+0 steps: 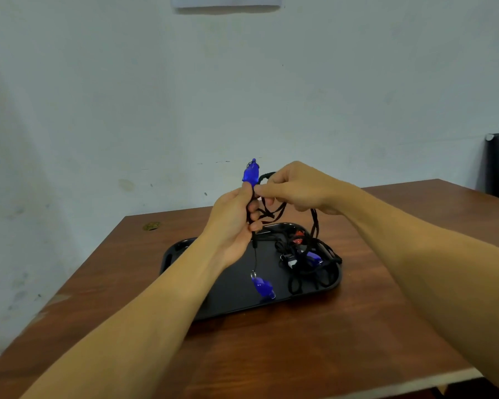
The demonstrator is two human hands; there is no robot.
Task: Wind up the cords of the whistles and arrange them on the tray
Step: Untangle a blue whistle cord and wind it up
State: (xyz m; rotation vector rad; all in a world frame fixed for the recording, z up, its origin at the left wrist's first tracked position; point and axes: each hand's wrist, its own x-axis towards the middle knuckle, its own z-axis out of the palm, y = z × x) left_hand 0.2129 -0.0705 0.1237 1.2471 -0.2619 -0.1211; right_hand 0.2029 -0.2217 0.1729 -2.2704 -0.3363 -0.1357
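Above the tray, the left hand gripped a blue whistle and its cord, which the right hand pinched.

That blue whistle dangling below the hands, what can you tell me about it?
The dangling blue whistle looks like translucent blue plastic, with a small metal ring at its top joining it to a thin black cord. That cord runs up into the left hand, which grips it. The whistle hangs tilted, low over the black tray; whether its tip touches the tray I cannot tell.
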